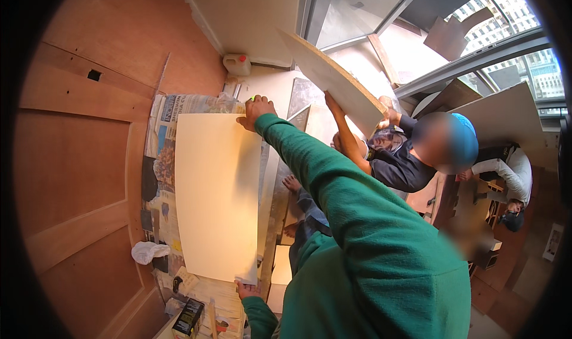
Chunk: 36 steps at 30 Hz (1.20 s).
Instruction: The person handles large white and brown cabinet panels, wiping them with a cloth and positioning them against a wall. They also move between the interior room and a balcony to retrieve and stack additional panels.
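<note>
A long white board (217, 190) lies flat on a newspaper-covered bench in front of me. My right hand (257, 110), at the end of an outstretched green sleeve, is closed over its far right corner. A small bright yellow-green thing (252, 98) shows by those fingers; its kind is hidden. At the near right corner, my left hand (247, 289) grips the board's edge from the side, fingers closed and partly hidden. A small greyish patch (243, 280) shows on the board beside these fingers; I cannot make out what it is.
A co-worker in a blue cap (465, 139) holds a large panel (339, 76) at the right. Another person (512, 172) bends farther off. White plastic jug (237, 64), crumpled white cloth (149, 252), black box (189, 317) and newspapers (170, 220) surround the board. A brown panelled door (74, 160) stands left.
</note>
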Each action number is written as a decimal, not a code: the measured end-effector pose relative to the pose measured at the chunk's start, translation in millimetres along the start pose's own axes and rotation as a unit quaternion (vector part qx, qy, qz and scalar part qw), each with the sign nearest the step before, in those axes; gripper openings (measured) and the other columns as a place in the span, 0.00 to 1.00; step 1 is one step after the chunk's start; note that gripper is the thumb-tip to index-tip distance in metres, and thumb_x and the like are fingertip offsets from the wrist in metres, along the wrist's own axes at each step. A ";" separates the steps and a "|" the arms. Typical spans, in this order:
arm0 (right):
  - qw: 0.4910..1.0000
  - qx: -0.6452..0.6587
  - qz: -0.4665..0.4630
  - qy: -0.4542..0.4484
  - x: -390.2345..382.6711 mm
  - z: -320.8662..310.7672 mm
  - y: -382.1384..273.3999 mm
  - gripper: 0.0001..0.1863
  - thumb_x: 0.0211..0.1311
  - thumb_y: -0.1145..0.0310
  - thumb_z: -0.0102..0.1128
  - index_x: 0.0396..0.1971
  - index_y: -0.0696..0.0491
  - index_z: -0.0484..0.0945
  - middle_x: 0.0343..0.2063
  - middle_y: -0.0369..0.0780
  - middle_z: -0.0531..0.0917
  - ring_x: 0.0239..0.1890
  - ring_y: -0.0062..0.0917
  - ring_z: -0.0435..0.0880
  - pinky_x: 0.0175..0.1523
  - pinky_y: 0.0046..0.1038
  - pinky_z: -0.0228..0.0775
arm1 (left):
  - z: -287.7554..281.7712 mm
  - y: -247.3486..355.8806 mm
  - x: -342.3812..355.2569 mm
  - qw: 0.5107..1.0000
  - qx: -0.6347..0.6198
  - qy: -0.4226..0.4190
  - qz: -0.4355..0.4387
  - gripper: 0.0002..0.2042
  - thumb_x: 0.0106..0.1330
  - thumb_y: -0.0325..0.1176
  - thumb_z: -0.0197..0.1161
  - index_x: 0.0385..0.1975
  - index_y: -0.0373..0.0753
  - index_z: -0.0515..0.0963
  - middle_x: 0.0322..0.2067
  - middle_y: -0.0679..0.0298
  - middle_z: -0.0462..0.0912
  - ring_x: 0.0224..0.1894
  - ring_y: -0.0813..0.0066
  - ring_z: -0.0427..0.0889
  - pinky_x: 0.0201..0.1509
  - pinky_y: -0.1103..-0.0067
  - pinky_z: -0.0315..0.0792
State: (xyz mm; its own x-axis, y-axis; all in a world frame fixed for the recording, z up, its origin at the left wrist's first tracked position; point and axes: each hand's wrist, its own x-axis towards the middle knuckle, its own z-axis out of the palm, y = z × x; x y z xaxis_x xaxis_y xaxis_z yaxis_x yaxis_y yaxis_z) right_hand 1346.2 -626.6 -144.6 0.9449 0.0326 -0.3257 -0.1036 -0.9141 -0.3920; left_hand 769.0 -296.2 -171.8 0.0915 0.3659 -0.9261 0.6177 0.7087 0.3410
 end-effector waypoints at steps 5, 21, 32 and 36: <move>0.998 0.030 0.050 0.017 7.6 6.9 2.9 0.35 0.57 0.41 0.63 0.55 0.55 0.77 0.55 0.50 0.73 0.61 0.43 0.70 0.62 0.43 0.65 | 5.1 5.0 11.7 0.998 0.031 0.035 -0.030 0.37 0.66 0.70 0.52 0.66 0.48 0.66 0.64 0.63 0.70 0.62 0.61 0.70 0.59 0.60 0.72; 0.990 -0.013 -0.048 -0.133 29.0 -30.9 -29.8 0.39 0.61 0.35 0.54 0.52 0.59 0.80 0.49 0.48 0.85 0.53 0.41 0.83 0.57 0.42 0.75 | 13.8 1.9 -47.6 0.995 0.067 0.064 -0.042 0.35 0.63 0.69 0.57 0.62 0.54 0.63 0.62 0.57 0.69 0.55 0.51 0.71 0.45 0.55 0.72; 0.986 0.025 -0.011 -0.164 57.2 -5.0 -54.1 0.42 0.65 0.29 0.42 0.53 0.55 0.81 0.50 0.45 0.85 0.55 0.39 0.83 0.59 0.40 0.72 | 25.1 -2.0 -110.6 0.982 0.108 0.082 0.132 0.26 0.65 0.59 0.63 0.52 0.45 0.75 0.50 0.59 0.81 0.50 0.59 0.80 0.43 0.57 0.77; 0.994 0.039 0.000 -0.102 35.8 -18.1 -56.0 0.40 0.65 0.31 0.43 0.52 0.54 0.82 0.49 0.45 0.85 0.51 0.37 0.85 0.58 0.38 0.74 | 28.3 -7.1 -125.3 0.975 0.089 0.071 0.190 0.19 0.68 0.51 0.65 0.39 0.39 0.81 0.36 0.62 0.84 0.36 0.72 0.83 0.32 0.70 0.82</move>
State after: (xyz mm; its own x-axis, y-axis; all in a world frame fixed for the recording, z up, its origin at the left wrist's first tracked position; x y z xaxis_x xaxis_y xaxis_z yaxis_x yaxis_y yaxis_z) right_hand 1391.5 -581.5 -118.7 0.8634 0.1217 -0.4897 -0.1346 -0.8798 -0.4559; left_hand 775.3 -364.2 -62.8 0.2389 0.6707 -0.7022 0.6870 0.3943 0.6104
